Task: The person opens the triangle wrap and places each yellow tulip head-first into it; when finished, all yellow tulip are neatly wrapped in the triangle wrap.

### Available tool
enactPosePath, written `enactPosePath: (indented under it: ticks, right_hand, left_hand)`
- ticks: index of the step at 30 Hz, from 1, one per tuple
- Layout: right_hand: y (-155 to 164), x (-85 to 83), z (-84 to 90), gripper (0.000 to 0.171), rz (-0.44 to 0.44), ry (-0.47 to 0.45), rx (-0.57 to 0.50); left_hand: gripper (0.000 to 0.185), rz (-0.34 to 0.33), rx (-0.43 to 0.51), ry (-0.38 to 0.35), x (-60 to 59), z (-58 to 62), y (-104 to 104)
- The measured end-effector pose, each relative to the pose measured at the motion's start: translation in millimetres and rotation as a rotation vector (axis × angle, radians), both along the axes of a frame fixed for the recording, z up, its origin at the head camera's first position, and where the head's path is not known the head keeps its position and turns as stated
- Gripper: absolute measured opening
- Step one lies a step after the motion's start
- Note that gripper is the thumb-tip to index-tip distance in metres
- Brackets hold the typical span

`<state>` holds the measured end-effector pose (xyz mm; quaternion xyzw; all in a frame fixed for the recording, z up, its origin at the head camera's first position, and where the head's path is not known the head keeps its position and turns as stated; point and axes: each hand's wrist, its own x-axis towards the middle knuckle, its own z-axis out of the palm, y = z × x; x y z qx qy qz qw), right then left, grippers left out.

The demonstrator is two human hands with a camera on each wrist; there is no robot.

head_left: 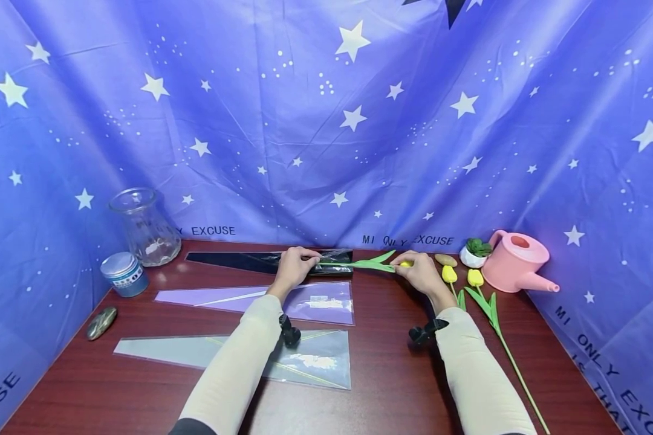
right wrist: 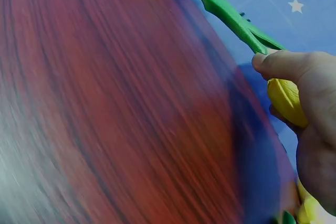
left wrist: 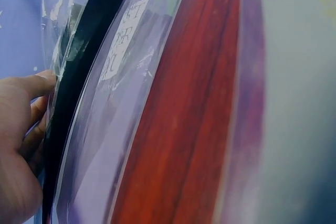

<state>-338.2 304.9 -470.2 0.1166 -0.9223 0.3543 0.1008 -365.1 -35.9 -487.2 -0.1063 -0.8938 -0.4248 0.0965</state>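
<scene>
Desk [head_left: 392, 374]: tulip [head_left: 378, 264] btwn hands, stem in sleeve [head_left: 272, 261]

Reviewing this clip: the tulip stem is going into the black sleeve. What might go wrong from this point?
The leaves on the yellow tulip spread wider than the stem, so they may catch on the mouth of the black sleeve, which the left hand pinches. The right hand grips the bloom itself, so pushing could crush it. Two loose tulips lie beside that wrist and could be knocked.

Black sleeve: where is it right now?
Head view: the black sleeve lies at the table's back edge, left of centre, behind the purple sleeve. The left hand holds its open end, where the tulip stem enters.
</scene>
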Motion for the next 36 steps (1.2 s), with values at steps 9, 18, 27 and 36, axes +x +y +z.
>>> enactPosePath:
  ticks: [9, 18, 27, 36]
  right_hand:
    - [-31.9, -4.1, -5.0, 0.007, -0.023, 0.007, -0.039]
    - [-60.3, -3.6, -7.8, 0.006, -0.022, 0.032, -0.048]
    - [-79.8, -6.1, -15.9, 0.008, -0.039, 0.019, -0.081]
    - [-78.8, -4.1, -22.4, 0.017, -0.066, -0.046, -0.117]
  left_hand:
    - [0.012, -0.012, 0.002, -0.009, -0.5, -1.3, 1.1]
    - [0.011, -0.001, -0.003, 0.031, -0.2, -2.6, 3.4]
    - [0.012, -0.023, 0.005, 0.005, 1.4, -1.4, 7.0]
    - [0.011, -0.026, -0.023, 0.007, 2.4, -3.0, 7.3]
